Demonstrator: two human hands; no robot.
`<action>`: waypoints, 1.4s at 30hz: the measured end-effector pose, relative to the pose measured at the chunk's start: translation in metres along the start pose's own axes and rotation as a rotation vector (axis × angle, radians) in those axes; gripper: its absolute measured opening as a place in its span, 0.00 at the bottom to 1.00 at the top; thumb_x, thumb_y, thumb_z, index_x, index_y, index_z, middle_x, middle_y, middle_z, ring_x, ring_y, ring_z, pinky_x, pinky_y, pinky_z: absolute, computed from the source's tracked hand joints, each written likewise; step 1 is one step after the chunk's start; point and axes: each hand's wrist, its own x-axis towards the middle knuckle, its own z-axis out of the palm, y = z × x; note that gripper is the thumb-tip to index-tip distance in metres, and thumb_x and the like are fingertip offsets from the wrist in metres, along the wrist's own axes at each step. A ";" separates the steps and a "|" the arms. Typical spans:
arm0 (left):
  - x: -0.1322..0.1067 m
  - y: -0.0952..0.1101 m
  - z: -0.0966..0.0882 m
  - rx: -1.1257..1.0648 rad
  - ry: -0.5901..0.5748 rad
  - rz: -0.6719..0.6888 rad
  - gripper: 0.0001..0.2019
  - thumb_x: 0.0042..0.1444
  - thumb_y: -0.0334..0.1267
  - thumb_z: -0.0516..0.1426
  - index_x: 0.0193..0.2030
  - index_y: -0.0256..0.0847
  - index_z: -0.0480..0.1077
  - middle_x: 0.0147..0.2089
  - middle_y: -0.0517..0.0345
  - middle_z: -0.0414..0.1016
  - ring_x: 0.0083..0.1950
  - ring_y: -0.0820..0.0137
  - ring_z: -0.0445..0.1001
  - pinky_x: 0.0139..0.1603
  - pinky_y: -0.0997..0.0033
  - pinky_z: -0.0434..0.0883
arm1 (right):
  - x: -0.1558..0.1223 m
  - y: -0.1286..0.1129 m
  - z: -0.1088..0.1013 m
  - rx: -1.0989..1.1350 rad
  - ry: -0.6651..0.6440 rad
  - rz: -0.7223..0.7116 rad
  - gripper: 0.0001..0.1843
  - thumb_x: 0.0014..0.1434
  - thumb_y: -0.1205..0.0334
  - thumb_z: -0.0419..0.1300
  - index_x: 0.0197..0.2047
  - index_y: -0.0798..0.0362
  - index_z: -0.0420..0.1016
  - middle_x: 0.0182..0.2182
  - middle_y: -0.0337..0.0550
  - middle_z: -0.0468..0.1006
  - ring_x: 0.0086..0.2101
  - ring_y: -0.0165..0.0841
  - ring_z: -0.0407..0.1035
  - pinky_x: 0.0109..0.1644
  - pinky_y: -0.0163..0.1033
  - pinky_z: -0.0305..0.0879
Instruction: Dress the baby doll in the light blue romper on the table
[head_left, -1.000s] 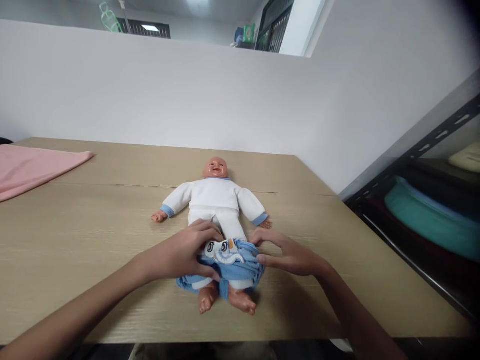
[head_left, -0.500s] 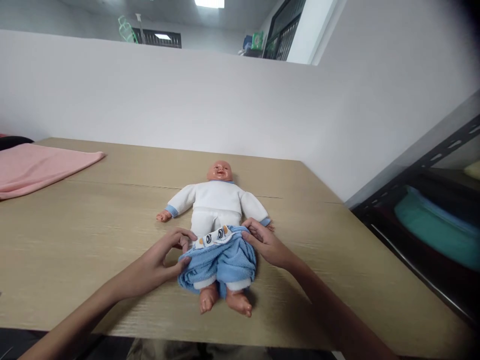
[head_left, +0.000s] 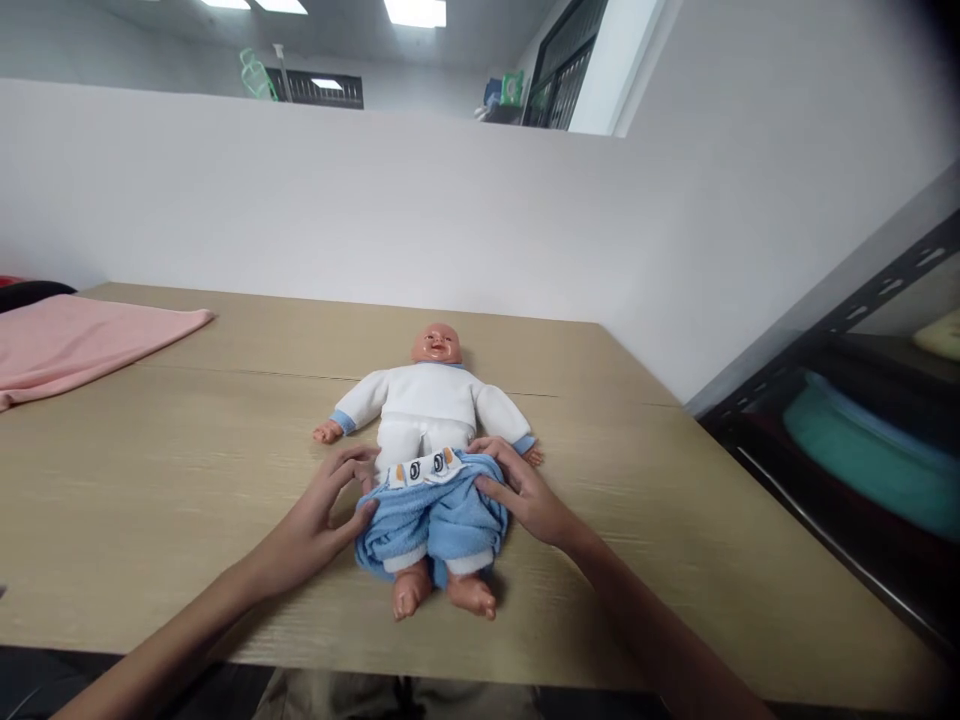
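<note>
A baby doll lies on its back on the wooden table, head away from me and bare feet towards me. It has a white top with blue cuffs. Blue terry pants cover its legs, the white patterned waistband lying across the upper thighs. My left hand grips the pants at the left side, thumb outside and fingers by the waistband edge. On the other side my right hand pinches the waistband between thumb and fingers. The fingertips of both hands are partly hidden by the cloth.
A pink cloth lies at the table's left, with a black item behind it. A white wall rises behind the table. At the right stands a dark metal shelf holding a teal basin.
The camera view has tilted slightly. Both hands keep their places at the pants' sides, with the right fingers slightly further over the waistband. The doll lies as before.
</note>
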 end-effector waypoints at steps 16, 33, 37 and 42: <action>0.073 -0.042 0.019 -0.208 0.214 -0.085 0.21 0.68 0.59 0.66 0.54 0.44 0.75 0.60 0.49 0.75 0.61 0.58 0.77 0.65 0.56 0.75 | 0.032 0.015 0.028 -0.153 0.355 0.026 0.23 0.70 0.34 0.65 0.44 0.46 0.75 0.47 0.47 0.77 0.54 0.48 0.71 0.69 0.54 0.66; 0.118 -0.061 0.027 -0.266 0.287 -0.097 0.25 0.71 0.67 0.58 0.52 0.46 0.66 0.44 0.58 0.72 0.46 0.63 0.72 0.50 0.62 0.73 | 0.079 0.028 0.024 -0.114 0.421 0.140 0.29 0.66 0.25 0.61 0.44 0.45 0.73 0.39 0.42 0.76 0.45 0.46 0.71 0.56 0.49 0.72; 0.101 -0.056 0.017 -0.333 0.187 -0.153 0.22 0.67 0.63 0.63 0.45 0.45 0.70 0.42 0.58 0.71 0.44 0.61 0.72 0.47 0.62 0.73 | 0.058 0.034 0.017 -0.050 0.388 0.243 0.28 0.62 0.28 0.66 0.39 0.46 0.74 0.39 0.42 0.78 0.46 0.45 0.72 0.60 0.52 0.72; 0.089 -0.053 0.009 -0.359 0.061 -0.199 0.16 0.66 0.56 0.62 0.40 0.45 0.70 0.39 0.58 0.72 0.42 0.60 0.71 0.45 0.61 0.72 | 0.040 0.040 0.012 0.248 0.310 0.413 0.33 0.58 0.24 0.70 0.44 0.45 0.74 0.39 0.41 0.79 0.42 0.43 0.75 0.48 0.47 0.76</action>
